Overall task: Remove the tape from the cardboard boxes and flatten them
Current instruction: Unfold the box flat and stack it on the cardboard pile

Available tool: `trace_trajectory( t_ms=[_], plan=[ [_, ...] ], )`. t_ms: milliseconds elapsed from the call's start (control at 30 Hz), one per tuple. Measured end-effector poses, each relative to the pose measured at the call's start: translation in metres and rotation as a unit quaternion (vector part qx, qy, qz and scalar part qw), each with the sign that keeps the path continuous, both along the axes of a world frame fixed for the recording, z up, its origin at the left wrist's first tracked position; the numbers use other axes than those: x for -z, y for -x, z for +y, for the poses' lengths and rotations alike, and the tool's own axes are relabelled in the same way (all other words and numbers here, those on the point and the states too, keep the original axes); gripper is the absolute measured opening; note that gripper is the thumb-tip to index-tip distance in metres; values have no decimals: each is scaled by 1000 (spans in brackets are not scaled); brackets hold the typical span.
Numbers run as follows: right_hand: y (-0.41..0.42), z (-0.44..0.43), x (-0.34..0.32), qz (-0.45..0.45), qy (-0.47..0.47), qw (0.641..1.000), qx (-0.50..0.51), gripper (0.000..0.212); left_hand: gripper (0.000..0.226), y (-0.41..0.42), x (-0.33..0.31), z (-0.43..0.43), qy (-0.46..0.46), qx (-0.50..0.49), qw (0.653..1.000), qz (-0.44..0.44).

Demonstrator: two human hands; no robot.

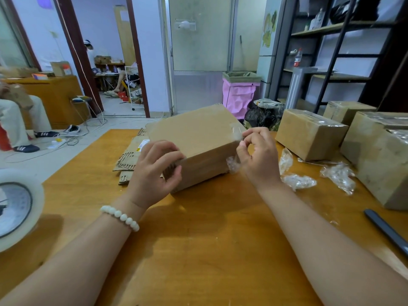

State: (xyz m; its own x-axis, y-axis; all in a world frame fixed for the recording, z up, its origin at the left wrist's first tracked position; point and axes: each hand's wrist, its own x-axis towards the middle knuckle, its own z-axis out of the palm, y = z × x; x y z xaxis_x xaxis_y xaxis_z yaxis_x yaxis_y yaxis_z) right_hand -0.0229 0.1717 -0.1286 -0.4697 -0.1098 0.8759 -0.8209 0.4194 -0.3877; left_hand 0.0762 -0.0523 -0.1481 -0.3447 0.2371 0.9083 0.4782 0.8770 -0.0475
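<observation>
the brown cardboard box [198, 142] sits on the orange wooden table [198, 239], my left hand [159, 171] curled round its near corner, my right hand [258, 155] pinching clear plastic tape [236, 135] at its right edge. box seems light, stiff; tape thin, clingy, so i'd grip close to the peel line.

The roll of tape [15, 208] is cut off by the left edge, the largest box [379, 160] and the dark tool [386, 230] by the right. The flattened cardboard [129, 159] is partly hidden behind the held box [194, 138], whose left end is partly covered by the gripping left hand [156, 171]. The clear tape [233, 164] pinched by the right hand [258, 155] is blurred; the label [143, 145] cannot be read.
</observation>
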Motion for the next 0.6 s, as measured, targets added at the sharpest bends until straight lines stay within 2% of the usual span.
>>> trace_trajectory(
  t_ms=[133,300,400,500,600],
  plan=[
    [-3,1,0,-38,38,997,-56,23,29,1,2,-2,32,-8,999,2],
    [-6,1,-5,-107,102,986,-75,26,29,-1,1,0,26,-3,1000,-2],
    [-5,1,-4,-117,69,990,-46,13,25,-1,1,0,23,-9,1000,-8],
    [-8,-2,-7,-127,77,988,-45,5,24,0,0,1,-4,-18,1000,-13],
    [-10,0,-11,-198,104,973,-57,7,24,-1,0,1,-30,-36,999,-17]
  ],
)
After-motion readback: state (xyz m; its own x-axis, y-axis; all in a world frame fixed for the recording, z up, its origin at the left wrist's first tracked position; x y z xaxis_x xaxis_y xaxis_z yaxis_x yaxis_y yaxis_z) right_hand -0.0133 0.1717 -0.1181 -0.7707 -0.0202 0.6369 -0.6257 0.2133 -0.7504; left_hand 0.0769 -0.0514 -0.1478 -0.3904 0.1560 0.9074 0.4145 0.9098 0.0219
